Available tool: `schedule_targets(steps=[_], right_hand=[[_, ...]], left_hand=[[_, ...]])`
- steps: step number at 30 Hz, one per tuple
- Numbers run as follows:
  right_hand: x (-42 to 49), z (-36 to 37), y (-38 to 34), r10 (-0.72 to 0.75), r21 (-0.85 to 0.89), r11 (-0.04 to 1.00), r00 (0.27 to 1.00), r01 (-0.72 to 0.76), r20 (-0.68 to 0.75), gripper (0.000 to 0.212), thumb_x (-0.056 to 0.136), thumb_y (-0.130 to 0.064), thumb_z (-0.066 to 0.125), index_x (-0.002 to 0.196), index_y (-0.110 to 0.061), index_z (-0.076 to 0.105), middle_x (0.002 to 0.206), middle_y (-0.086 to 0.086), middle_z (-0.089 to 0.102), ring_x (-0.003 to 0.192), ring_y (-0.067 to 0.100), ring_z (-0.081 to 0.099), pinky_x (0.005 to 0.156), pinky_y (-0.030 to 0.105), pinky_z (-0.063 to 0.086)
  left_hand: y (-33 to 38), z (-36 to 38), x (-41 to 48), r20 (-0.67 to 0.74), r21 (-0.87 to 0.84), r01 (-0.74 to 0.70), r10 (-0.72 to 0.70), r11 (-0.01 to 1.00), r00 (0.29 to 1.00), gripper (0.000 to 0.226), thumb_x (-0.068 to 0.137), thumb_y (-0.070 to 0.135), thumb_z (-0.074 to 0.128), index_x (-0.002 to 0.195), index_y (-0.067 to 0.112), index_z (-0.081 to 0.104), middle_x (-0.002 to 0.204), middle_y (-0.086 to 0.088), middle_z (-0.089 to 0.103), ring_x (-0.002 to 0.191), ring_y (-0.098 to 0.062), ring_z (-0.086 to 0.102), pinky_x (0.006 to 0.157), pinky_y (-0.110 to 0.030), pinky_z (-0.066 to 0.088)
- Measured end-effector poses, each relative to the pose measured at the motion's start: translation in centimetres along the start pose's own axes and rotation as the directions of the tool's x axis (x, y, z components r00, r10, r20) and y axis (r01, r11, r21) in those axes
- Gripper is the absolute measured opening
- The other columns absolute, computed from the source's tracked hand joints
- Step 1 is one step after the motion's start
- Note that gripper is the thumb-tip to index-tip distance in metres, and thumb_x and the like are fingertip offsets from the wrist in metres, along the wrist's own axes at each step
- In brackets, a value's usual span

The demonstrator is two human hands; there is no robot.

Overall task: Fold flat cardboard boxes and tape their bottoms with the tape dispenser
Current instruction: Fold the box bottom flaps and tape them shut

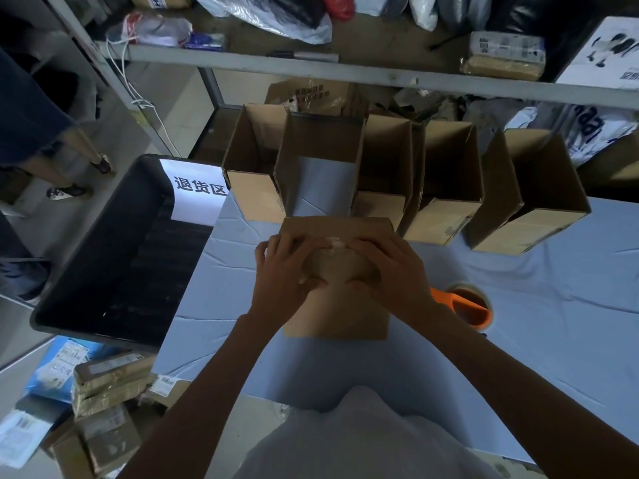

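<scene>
Seam press: left hand (pixel 287 267) and right hand (pixel 392 271), fingers spread, gripping nothing, bear on cardboard box (pixel 335 316) bottom, likely bedding tape (pixel 333 247).

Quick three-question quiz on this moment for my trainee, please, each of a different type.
1. True or false: the right hand holds the dispenser.
2. On which side of the box under the hands does the dispenser lie? A left, B right, C on top.
3. Fill in: the left hand presses on the ___.
Key: 1 false; 2 B; 3 box.
</scene>
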State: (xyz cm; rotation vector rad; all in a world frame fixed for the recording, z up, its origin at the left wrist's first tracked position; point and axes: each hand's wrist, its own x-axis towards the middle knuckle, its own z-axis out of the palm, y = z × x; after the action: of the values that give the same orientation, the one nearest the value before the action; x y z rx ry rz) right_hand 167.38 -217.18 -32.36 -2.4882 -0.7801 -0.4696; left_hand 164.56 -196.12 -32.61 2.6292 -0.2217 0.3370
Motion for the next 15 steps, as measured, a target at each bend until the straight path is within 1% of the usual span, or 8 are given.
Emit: schedule_targets(steps=[2, 5, 7, 8, 10, 12, 14, 15], right_hand=[[-0.3, -0.2, 0.3, -0.043, 0.0, 0.999, 0.997, 0.043, 0.061, 0.061, 0.075, -0.051, 0.064, 0.121, -0.011, 0.059, 0.123, 0.007, 0.056, 0.113, 0.022, 0.045, 0.089, 0.033, 0.042], [-0.3, -0.4, 1.0, -0.052, 0.035, 0.998, 0.99, 0.047, 0.134, 0.073, 0.065, -0.05, 0.071, 0.127, -0.016, 0.05, 0.128, 0.005, 0.049, 0.115, 0.022, 0.041, 0.091, 0.037, 0.04], [0.0, -0.5, 1.1, 0.026, 0.107, 0.994, 0.992, -0.04, 0.122, 0.07, 0.065, -0.046, 0.071, 0.125, -0.019, 0.048, 0.125, 0.005, 0.052, 0.114, 0.021, 0.042, 0.095, 0.037, 0.038], [0.2, -0.5, 1.1, 0.058, 0.136, 0.988, 0.991, -0.074, 0.117, 0.066, 0.066, -0.045, 0.07, 0.123, -0.021, 0.048, 0.122, 0.005, 0.055, 0.113, 0.021, 0.045, 0.097, 0.036, 0.037], [0.3, -0.6, 0.9, 0.094, 0.201, 0.973, 0.989, -0.116, 0.116, 0.057, 0.071, -0.045, 0.065, 0.122, -0.023, 0.049, 0.12, 0.004, 0.058, 0.113, 0.022, 0.05, 0.099, 0.033, 0.035], [0.2, -0.5, 0.7, 0.075, 0.173, 0.981, 0.991, -0.093, 0.107, 0.055, 0.075, -0.045, 0.062, 0.123, -0.022, 0.048, 0.121, 0.007, 0.058, 0.114, 0.024, 0.05, 0.101, 0.039, 0.036], [0.3, -0.5, 0.2, 0.053, 0.116, 0.991, 0.995, -0.062, 0.082, 0.06, 0.074, -0.05, 0.061, 0.123, -0.019, 0.049, 0.122, 0.01, 0.058, 0.114, 0.024, 0.048, 0.102, 0.046, 0.037], [0.6, -0.6, -0.5, 0.071, 0.095, 0.992, 0.995, -0.078, 0.075, 0.063, 0.073, -0.054, 0.061, 0.123, -0.016, 0.052, 0.122, 0.011, 0.058, 0.114, 0.022, 0.047, 0.1, 0.048, 0.04]], left_hand=[[0.0, -0.1, -0.3, 0.029, -0.068, 0.059, -0.057, 0.996, 0.998, 0.058, 0.066, 0.047, 0.074, 0.117, 0.04, 0.048, 0.123, 0.001, 0.05, 0.113, -0.026, 0.044, 0.095, -0.044, 0.038], [0.5, -0.4, -0.3, 0.079, -0.238, 0.136, -0.12, 0.962, 0.99, 0.078, 0.058, 0.032, 0.086, 0.125, 0.036, 0.046, 0.133, -0.005, 0.038, 0.122, -0.025, 0.032, 0.097, -0.045, 0.043], [1.5, -0.5, 0.1, 0.08, -0.334, 0.313, -0.304, 0.889, 0.949, 0.101, 0.054, 0.024, 0.091, 0.138, 0.027, 0.036, 0.143, -0.006, 0.026, 0.128, -0.02, 0.03, 0.103, -0.038, 0.04], [1.9, -0.7, 0.5, 0.095, -0.42, 0.43, -0.433, 0.799, 0.896, 0.106, 0.056, 0.022, 0.091, 0.142, 0.024, 0.028, 0.145, -0.004, 0.024, 0.127, -0.017, 0.032, 0.102, -0.032, 0.038], [2.1, -1.3, 1.1, 0.208, -0.515, 0.576, -0.559, 0.635, 0.803, 0.1, 0.065, 0.016, 0.086, 0.142, 0.023, 0.023, 0.142, -0.007, 0.034, 0.117, -0.017, 0.044, 0.092, -0.025, 0.041], [2.1, -2.3, 0.8, 0.28, -0.482, 0.626, -0.57, 0.613, 0.773, 0.088, 0.07, 0.013, 0.082, 0.138, 0.02, 0.026, 0.125, -0.011, 0.052, 0.101, -0.019, 0.053, 0.082, -0.025, 0.045], [2.3, -3.7, 0.5, 0.308, -0.51, 0.645, -0.58, 0.568, 0.754, 0.073, 0.077, 0.012, 0.076, 0.135, 0.017, 0.032, 0.11, -0.009, 0.056, 0.098, -0.022, 0.056, 0.083, -0.029, 0.048], [3.1, -3.4, 0.8, 0.33, -0.514, 0.697, -0.636, 0.499, 0.698, 0.062, 0.081, 0.012, 0.071, 0.133, 0.016, 0.036, 0.109, -0.009, 0.058, 0.099, -0.023, 0.058, 0.087, -0.03, 0.05]])
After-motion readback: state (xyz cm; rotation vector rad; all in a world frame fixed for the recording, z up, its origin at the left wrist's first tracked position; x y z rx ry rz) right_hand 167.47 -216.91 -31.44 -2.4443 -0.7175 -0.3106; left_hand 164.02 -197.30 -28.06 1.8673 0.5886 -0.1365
